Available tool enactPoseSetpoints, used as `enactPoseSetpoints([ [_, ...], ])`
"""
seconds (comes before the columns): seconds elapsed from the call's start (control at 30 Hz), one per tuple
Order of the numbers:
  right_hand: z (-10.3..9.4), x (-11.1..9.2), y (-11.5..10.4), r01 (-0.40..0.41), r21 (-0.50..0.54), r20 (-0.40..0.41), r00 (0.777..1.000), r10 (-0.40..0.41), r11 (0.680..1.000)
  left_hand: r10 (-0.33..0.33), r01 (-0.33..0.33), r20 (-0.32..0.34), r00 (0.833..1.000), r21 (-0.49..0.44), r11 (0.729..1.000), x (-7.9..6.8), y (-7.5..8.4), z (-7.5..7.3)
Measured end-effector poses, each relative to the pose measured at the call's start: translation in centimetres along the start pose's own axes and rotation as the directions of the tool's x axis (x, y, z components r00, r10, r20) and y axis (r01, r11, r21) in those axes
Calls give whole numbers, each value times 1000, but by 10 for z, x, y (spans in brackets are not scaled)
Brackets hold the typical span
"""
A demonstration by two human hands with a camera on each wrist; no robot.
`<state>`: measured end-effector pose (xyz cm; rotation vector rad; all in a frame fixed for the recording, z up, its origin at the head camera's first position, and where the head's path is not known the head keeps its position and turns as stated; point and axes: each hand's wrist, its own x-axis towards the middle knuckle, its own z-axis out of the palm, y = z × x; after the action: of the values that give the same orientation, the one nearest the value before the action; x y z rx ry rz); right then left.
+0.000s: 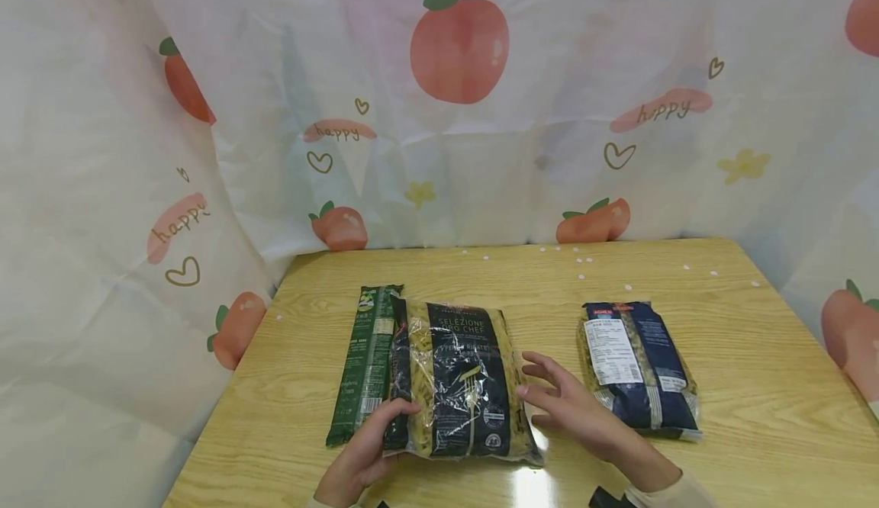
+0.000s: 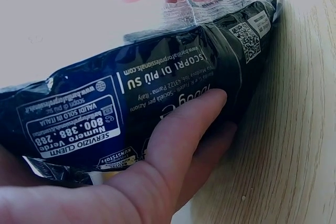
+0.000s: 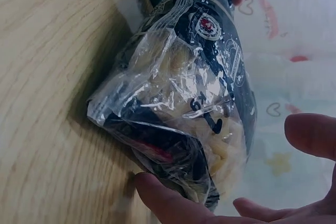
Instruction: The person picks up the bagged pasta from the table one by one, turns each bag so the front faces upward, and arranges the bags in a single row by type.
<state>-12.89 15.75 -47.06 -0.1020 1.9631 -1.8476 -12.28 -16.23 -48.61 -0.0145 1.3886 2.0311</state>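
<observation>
A large clear and black bag of penne pasta [image 1: 474, 386] lies near the table's front, its printed front facing up. My left hand [image 1: 367, 443] grips its lower left side, with the thumb on top. In the left wrist view, the left thumb [image 2: 184, 129] lies along the bag's dark printed side [image 2: 157, 82], and other fingers are partly hidden. To the right of the bag, my right hand [image 1: 573, 409] is held with fingers spread. The right wrist view shows this right hand [image 3: 294, 213] near the bag's clear end [image 3: 178, 108], holding nothing.
A slim green packet [image 1: 360, 371] lies at the left, partly behind the penne bag. At the right lies a smaller navy pasta bag [image 1: 642, 363] with a white label. The wooden table [image 1: 769, 401] meets a fruit-printed curtain [image 1: 467, 165] at the back.
</observation>
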Motion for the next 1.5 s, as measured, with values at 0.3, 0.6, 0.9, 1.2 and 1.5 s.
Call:
enactPoseSetpoints([
  [0.3, -1, 5, 5, -41, 141, 56, 998, 33, 989, -13, 15, -69, 998, 22, 1000, 0, -1, 0],
  [0.6, -2, 7, 4, -80, 161, 9, 997, 79, 984, -18, 18, -75, 997, -8, 1000, 0, -2, -2],
  [0.9, 0, 9, 10, -114, 190, 25, 994, 111, 975, -26, 20, -84, 996, -71, 997, 1, -3, -4],
  [1.2, -7, 11, 19, -107, 269, 115, 990, 79, 957, -43, 27, -112, 993, -141, 990, 1, -4, -2],
  [1.5, -4, 8, 23, -156, 337, 250, 965, 72, 929, -37, 33, -15, 999, -237, 971, -3, -1, -4],
])
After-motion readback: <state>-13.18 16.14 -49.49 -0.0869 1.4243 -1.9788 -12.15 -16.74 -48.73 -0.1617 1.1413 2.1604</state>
